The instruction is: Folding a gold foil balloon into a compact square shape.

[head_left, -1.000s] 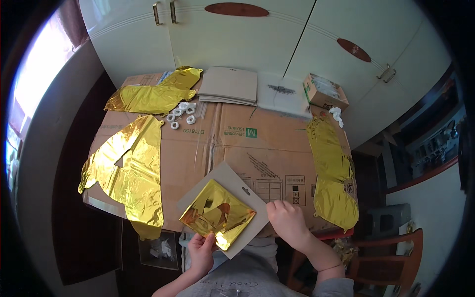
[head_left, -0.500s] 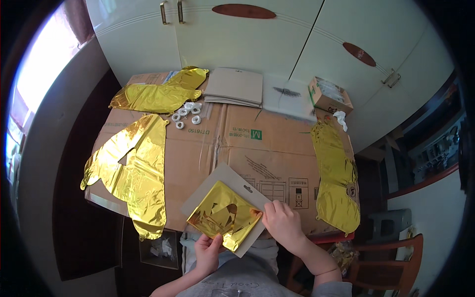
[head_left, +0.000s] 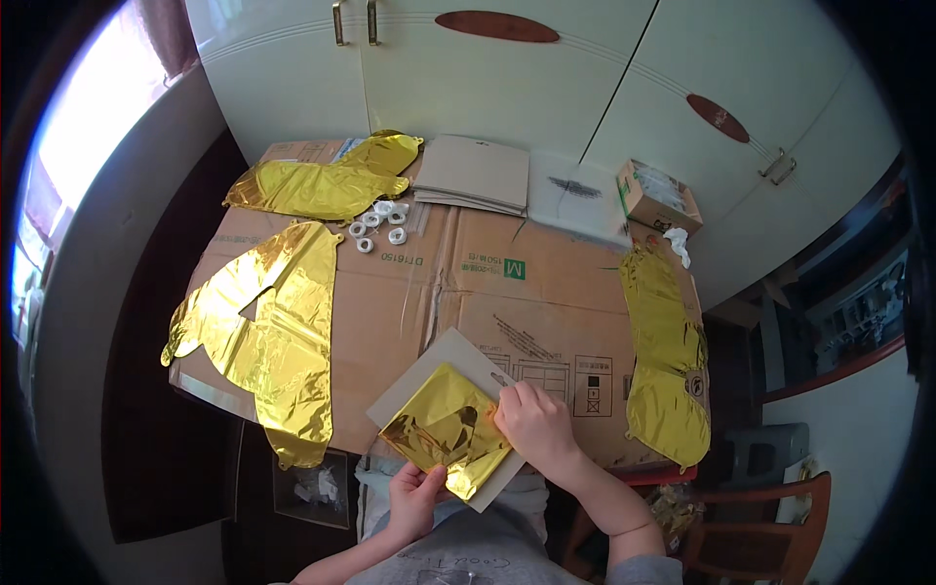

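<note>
A folded gold foil balloon (head_left: 444, 414) lies on a grey cardboard card (head_left: 441, 353), turned cornerwise over the near edge of the cardboard-covered table. My left hand (head_left: 413, 499) pinches the lower corner, thumb on the foil and fingers beneath the card. Closed fingers of my right hand (head_left: 534, 427) press on the foil's right corner, beside the card's hanging slot; the fingertips' exact hold is partly hidden. Flat gold foil balloons rest around: a large angular one (head_left: 292, 331) at left, a curved one (head_left: 665, 361) at right, and another (head_left: 322, 185) at the far left.
Several white ribbon rolls (head_left: 371, 220) sit by the far-left balloon. A stack of grey cards (head_left: 472, 174) lies at the back, a small open box (head_left: 659, 197) at back right. White cabinets (head_left: 507, 88) rise behind; a wooden chair (head_left: 756, 522) stands at lower right.
My right hand has shifted left from the card's edge onto the foil's right corner. My left hand keeps its pinch. The whole view has shifted slightly.
</note>
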`<action>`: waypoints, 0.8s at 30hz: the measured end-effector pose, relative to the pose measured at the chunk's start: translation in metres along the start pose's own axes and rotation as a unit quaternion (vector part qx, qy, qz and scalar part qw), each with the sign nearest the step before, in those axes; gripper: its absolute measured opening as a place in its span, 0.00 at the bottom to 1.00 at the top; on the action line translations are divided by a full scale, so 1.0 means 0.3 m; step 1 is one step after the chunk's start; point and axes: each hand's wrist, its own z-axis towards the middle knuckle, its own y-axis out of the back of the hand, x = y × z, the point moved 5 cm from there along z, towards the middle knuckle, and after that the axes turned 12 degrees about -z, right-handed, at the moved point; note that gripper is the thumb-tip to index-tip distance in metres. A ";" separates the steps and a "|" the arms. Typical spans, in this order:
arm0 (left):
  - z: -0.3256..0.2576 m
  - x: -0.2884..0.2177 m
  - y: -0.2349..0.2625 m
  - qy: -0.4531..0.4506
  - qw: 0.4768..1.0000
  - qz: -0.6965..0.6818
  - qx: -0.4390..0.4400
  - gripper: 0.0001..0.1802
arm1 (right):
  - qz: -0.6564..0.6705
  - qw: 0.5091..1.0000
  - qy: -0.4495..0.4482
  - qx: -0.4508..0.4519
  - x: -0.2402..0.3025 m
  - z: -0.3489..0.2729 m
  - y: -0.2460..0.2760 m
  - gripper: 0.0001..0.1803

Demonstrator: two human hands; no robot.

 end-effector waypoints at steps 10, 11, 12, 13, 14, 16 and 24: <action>0.012 -0.014 -0.015 -0.005 1.000 0.011 0.009 0.10 | 0.018 0.997 0.079 -0.001 0.058 -0.009 0.055 0.07; 0.013 -0.015 -0.017 -0.006 1.000 0.014 0.009 0.10 | 0.026 0.997 0.068 0.002 0.056 -0.010 0.054 0.08; 0.011 -0.015 -0.018 -0.010 1.000 0.018 0.011 0.10 | 0.035 0.998 0.056 0.006 0.054 -0.013 0.052 0.09; 0.010 -0.016 -0.018 -0.014 1.000 0.022 0.013 0.10 | 0.044 0.998 0.045 0.010 0.052 -0.014 0.049 0.10; 0.008 -0.016 -0.018 -0.018 0.999 0.026 0.015 0.10 | 0.049 0.998 0.038 0.015 0.048 -0.015 0.043 0.09; 0.002 -0.015 -0.015 -0.020 0.999 0.034 0.019 0.10 | 0.057 0.998 0.025 0.025 0.037 -0.010 0.032 0.08; -0.039 0.015 0.038 0.031 0.999 0.040 -0.004 0.10 | 0.244 0.961 0.104 0.084 0.007 0.112 -0.047 0.16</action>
